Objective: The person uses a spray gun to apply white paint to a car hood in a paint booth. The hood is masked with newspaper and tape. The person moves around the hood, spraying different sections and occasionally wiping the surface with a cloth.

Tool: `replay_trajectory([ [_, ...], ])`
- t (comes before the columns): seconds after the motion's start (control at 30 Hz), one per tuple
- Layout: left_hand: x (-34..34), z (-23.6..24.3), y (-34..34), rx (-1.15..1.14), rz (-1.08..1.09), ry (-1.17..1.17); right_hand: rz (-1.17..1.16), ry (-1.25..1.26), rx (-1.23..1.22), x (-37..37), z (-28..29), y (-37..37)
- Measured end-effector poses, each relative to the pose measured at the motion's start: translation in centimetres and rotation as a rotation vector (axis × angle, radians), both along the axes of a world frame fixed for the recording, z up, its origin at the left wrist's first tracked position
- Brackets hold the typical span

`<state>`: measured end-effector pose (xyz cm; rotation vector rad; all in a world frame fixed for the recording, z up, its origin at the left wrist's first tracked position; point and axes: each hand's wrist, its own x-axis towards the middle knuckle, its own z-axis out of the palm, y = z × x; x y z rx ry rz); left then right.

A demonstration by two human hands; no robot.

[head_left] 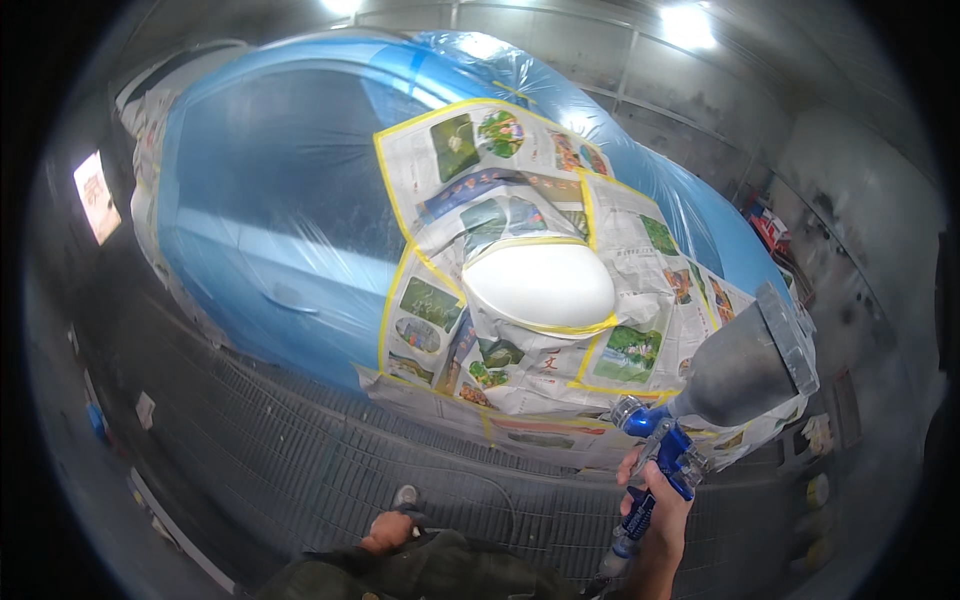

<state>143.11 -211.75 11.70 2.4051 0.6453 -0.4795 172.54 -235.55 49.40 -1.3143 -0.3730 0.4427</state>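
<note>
My right hand (662, 505) is wrapped round the handle of a blue spray gun (668, 450) with a large grey cup (745, 365) on top. The gun's nozzle points left, toward a white side-mirror cover (540, 288) on a car, and stands apart from it. Newspaper sheets (620, 255) edged with yellow masking tape (408, 230) surround the mirror cover. Low in front of my body, my left hand (388, 532) is closed; what its fingers hold, if anything, is hidden.
Clear plastic film (290, 150) covers the rest of the blue car (300, 260). Below lies a dark slatted grating floor (330, 450), with a thin hose (500, 490) curving across it. Grey walls (660, 90) rise behind the car, and a red item (770, 228) sits at the far right.
</note>
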Motion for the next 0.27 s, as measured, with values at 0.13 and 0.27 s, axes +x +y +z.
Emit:
replay_trajectory([
  [0.13, 0.4, 4.0, 0.6, 0.011, -0.013, 0.020, 0.004, 0.009, -0.011, -0.1, -0.1, 1.1],
  [0.27, 0.4, 3.0, 2.7, -0.006, -0.050, 0.044, -0.011, -0.013, -0.056, 0.1, -0.5, 2.4],
])
